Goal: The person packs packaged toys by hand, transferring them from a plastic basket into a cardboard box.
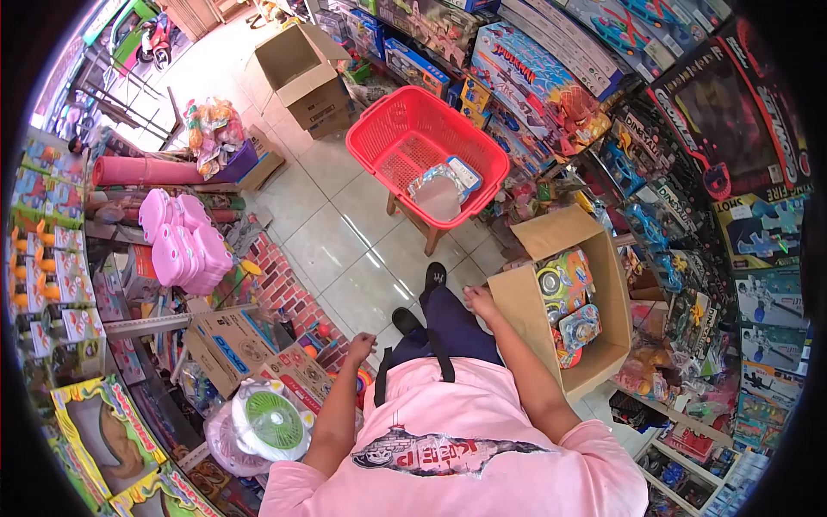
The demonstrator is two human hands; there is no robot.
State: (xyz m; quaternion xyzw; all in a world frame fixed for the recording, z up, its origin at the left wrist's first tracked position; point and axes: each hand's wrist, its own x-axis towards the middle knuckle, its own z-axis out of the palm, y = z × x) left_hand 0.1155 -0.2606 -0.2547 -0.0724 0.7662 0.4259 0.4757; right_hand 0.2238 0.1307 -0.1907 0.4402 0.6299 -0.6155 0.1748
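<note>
My left hand [362, 347] hangs beside my left thigh, its fingers loosely curled in with nothing seen in them. At my right side, my right hand [480, 302] is also half closed and shows nothing in its grip. It is close to the left flap of an open cardboard box [606, 349] that holds packaged toys [568, 293]. Ahead of my feet, a red plastic basket [370, 142] rests on a wooden stool [431, 239]. Inside the basket lie a clear-wrapped item [438, 191] and a small blue-and-white package [465, 175].
Toy shelves line both sides of the tiled aisle [323, 246]. Another open carton [317, 108] stands beyond the basket. On the left are stacked pink plastic items [191, 250], a flattened carton [226, 345] and a wrapped green-and-white fan [274, 420]. A motorbike [157, 41] is outside.
</note>
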